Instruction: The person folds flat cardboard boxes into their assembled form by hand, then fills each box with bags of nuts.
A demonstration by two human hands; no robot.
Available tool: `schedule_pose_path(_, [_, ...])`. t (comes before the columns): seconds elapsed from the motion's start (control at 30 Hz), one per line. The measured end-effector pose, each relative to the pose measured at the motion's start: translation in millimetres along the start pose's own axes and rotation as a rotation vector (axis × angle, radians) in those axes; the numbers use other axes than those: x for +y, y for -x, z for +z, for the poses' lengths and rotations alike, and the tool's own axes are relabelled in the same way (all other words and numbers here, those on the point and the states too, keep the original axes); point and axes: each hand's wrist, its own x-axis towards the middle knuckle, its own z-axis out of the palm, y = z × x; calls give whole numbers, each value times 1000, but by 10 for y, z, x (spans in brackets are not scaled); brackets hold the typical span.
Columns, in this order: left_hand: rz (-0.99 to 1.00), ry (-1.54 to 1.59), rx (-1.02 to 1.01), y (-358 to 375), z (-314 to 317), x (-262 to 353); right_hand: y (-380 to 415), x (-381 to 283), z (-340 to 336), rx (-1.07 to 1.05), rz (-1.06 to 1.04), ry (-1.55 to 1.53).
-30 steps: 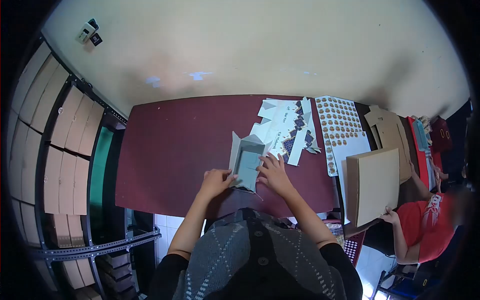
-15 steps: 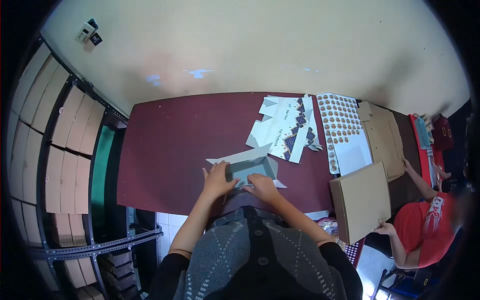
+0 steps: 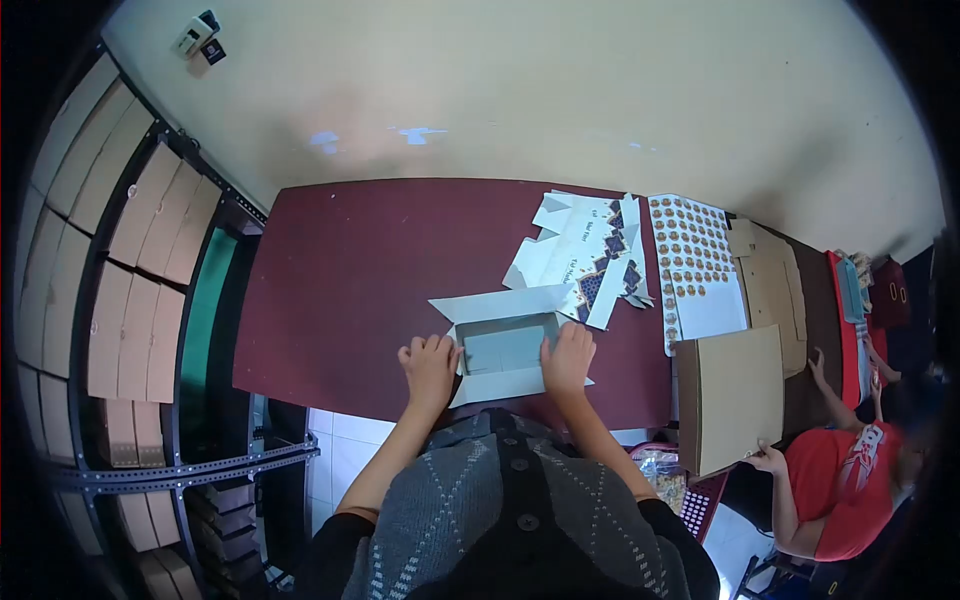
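An open box, pale grey-blue inside, lies on the dark red table in front of my body, with its far and near flaps spread outward. Closed round the box's left end is my left hand. On the right end, my right hand grips the wall, thumb on the inner side and fingers outside. Beyond the box to the right lie flat printed white cartons with dark blue patterns.
Right of the cartons is a sheet of round stickers, beside flat brown cardboard. A co-worker in red holds a large brown box. Shelves of boxes stand at the left.
My hands have moved apart from inside the box to its two ends. The box's near flap now lies outward. The co-worker's far hand has come off the flat cardboard.
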Motion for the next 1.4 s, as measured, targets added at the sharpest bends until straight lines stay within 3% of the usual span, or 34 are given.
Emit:
schedule_pose_path(0.13, [33,44,-3,17,102,19,-57,264,159,-125,37,-107])
schedule_pose_path(0.2, [-17,113,-94,-23,109,17,-69,296,172,-255,196,-332])
schedule_pose_path(0.27, [-115,242,-176,-11,232,-42,-61,307,118,-249,175,-434])
schedule_pose_path(0.3, [-169,452,-173,-29,339,-106,-51,317,129,-272,187,-476])
schedule_pose_path(0.4, [-195,648,-170,-102,358,-183,-68,342,111,-325,229,-554])
schedule_pose_path(0.53, [-174,647,-209,-151,300,-336,183,315,71,-301,211,-595])
schedule_pose_path(0.7, [41,619,-233,-269,393,-438,237,283,132,-196,265,-596])
schedule_pose_path(0.77, [-20,429,-301,-289,236,-357,279,255,89,-187,293,-578])
schedule_pose_path(0.8, [48,403,-356,-301,163,-292,276,230,25,-205,275,-519])
schedule_pose_path(0.87, [104,278,-11,-307,8,-69,381,110,-188,-221,430,-503])
schedule_pose_path(0.97, [339,402,-18,-197,-328,291,658,-41,-580,-146,516,-505])
schedule_pose_path(1.13, [863,653,-275,155,-72,704,1657,-196,-760,153,777,-518])
schedule_pose_path(1.2, [971,756,-551,443,54,973,2174,-213,-865,353,925,-444])
schedule_pose_path(1.3, [1178,710,-674,918,102,1358,3026,-83,-987,548,1135,-372])
schedule_pose_path(1.4, [1246,691,-773,1408,320,1670,3823,185,-1106,802,1276,-227])
